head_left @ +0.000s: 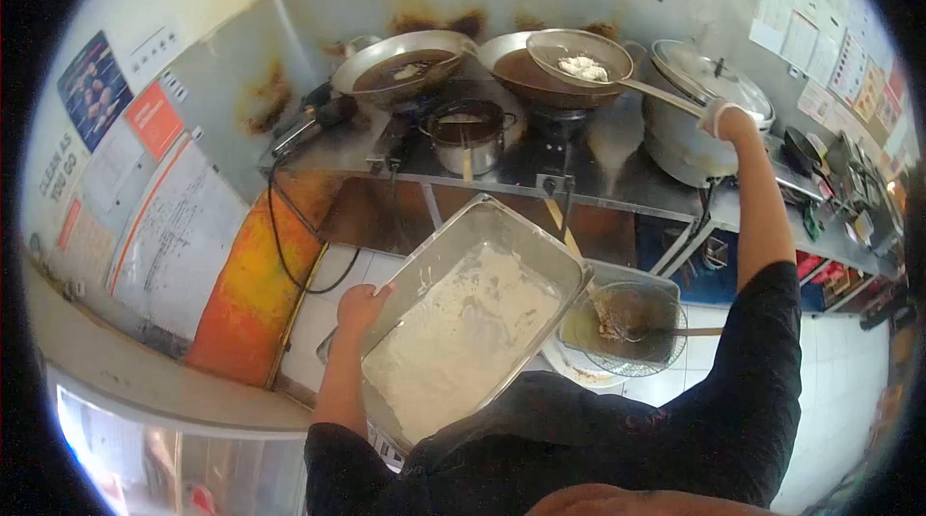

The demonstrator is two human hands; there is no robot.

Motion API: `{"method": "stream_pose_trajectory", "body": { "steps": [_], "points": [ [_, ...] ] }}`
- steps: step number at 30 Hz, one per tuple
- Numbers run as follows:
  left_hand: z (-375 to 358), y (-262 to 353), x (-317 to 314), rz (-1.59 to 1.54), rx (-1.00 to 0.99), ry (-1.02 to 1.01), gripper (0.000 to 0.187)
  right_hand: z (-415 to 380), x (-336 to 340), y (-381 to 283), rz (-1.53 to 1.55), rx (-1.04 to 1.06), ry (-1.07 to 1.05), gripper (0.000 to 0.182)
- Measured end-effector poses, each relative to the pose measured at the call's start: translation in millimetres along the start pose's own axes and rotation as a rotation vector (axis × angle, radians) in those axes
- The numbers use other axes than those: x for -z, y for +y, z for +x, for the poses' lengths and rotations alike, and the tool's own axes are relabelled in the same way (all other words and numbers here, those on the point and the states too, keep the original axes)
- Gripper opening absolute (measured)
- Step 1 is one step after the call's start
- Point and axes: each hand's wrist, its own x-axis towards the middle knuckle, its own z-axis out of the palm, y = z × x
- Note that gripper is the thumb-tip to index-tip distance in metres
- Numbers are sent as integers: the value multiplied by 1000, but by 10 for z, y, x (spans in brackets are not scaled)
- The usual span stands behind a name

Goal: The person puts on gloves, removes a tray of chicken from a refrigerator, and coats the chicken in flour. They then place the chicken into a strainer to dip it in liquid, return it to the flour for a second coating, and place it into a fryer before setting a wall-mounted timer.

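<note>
My left hand (363,310) grips the left rim of a deep metal tray (557,258), which is tilted against my body and has white flour (463,333) spread over its bottom. At the right, my right hand (727,120), in a pale glove, is closed round the long handle of a round strainer (620,53). A small heap of white-coated food (584,68) lies in the strainer. The strainer is over the right wok (511,80), which holds dark oil. Pieces of food float in the oil of the left wok (403,77).
Between the woks and me stands a small pot (467,145) on the counter. A large lidded pot (680,135) is beside my right hand. Low at the right, a wire skimmer (627,347) rests over a container of oil (666,309). Cables hang from the counter's left.
</note>
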Motion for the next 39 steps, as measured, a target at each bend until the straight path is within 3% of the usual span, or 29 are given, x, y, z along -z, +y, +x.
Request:
{"method": "stream_pose_trajectory", "body": {
  "steps": [5, 6, 7, 10, 13, 15, 16, 17, 18, 20, 23, 24, 27, 33, 36, 39],
  "points": [
    [-318, -297, 57, 30, 93, 34, 67, 719, 160, -736, 106, -37, -158, 34],
    [-449, -328, 192, 17, 143, 27, 66, 726, 263, -947, 146, -53, -207, 34],
    [-539, -382, 261, 2, 190, 20, 65, 698, 333, -1164, 225, -196, -288, 34],
    [-725, -638, 195, 59, 214, 70, 63, 723, 447, -1520, 200, -197, -281, 30],
    [-885, -835, 277, 47, 306, 37, 64, 792, 515, -1800, 49, -61, -47, 29],
    [-927, -1003, 114, 72, 287, 95, 65, 303, 1065, -2341, 130, -108, 219, 29],
    [-935, -1062, 110, 102, 277, 111, 65, 352, 888, -2546, 203, 17, 383, 29],
    [-944, -1098, 143, 96, 279, 126, 66, 15, 1167, -2843, 246, 57, 244, 30],
    [-947, -1104, 193, 88, 278, 143, 67, -268, 1195, -3087, 280, 178, 266, 33],
    [-910, -1163, 250, 91, 274, 157, 67, -517, 922, -3529, 303, 592, 57, 38],
    [-814, -1291, 313, 88, 268, 140, 68, -1026, 554, -4088, 405, 955, -178, 47],
    [-785, -1297, 375, 74, 282, 123, 68, -1297, 805, -4251, 498, 782, -450, 48],
    [-642, -1443, 471, 73, 249, 139, 68, -1463, 427, -4668, 729, 617, -453, 51],
    [-122, -2114, 594, 96, 178, 174, 69, -1546, 92, -4978, 1038, 219, -76, 47],
    [52, -2349, 886, 88, 222, 138, 71, -1541, -153, -5116, 1113, 22, -134, 41],
    [111, -2499, 1110, 126, 234, 114, 73, -1633, -289, -5220, 1101, -1, -155, 36]
  ]
}}
